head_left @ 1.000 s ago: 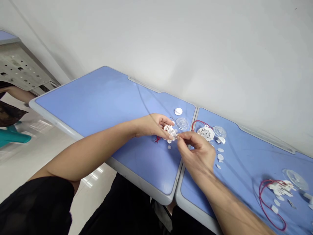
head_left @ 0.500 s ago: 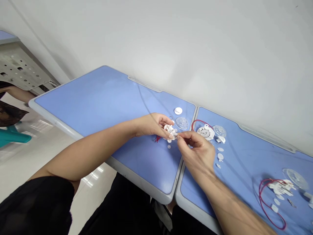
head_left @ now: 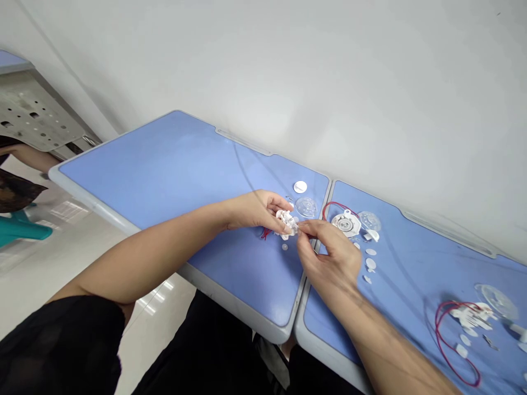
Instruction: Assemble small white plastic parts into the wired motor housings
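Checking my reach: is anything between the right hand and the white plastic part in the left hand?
Nothing visible: the right hand has its fingertips at the white plastic part held in the left hand.

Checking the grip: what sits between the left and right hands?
A white plastic assembly lies between the left hand and right hand, in the head view.

White wall (head_left: 288,71), two blue-topped tables (head_left: 164,159) side by side, glossy tiled floor (head_left: 69,263), perforated metal panel (head_left: 37,115)
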The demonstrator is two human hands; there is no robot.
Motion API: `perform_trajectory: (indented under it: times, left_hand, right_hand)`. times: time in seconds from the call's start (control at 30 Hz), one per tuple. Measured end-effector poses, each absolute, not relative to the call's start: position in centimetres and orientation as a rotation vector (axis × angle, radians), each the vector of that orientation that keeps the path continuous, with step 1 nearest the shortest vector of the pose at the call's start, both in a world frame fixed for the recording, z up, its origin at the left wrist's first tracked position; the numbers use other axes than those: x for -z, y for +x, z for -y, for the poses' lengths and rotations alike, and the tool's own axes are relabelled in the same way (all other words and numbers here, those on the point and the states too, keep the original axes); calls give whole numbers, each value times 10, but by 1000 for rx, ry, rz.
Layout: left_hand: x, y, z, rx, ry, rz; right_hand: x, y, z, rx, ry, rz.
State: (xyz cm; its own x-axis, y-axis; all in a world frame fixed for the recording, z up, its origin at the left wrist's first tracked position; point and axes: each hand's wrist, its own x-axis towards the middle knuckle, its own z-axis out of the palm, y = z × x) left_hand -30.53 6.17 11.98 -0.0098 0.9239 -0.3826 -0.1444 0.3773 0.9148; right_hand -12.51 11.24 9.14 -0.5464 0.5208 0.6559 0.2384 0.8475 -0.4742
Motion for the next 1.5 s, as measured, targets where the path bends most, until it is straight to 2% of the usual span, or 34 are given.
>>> perform_trajectory:
  times: [0.27,0.47,0.7,1.23,1.5]
  left_hand:
    - [-122,-306,-62,-1003,804,-1293]
    - [-120,-308,-62,-993,833,-1274]
    - [-120,-308,-61,-985,905,-1282]
    - [-109,-307,-61,-979,1030,-1241]
    - [-104,-311,-61,-937,1079,-1144]
  right_hand:
    - [-88,-125,-116,-324,-398,2241]
    - [-94,-124,-115,-505,-438,2224]
    - [-94,-126,-114,-889,-682,2076]
    - [-111,-122,-129,-1116,-758,2257]
    - [-108,-123,-128,-1084,-758,2268]
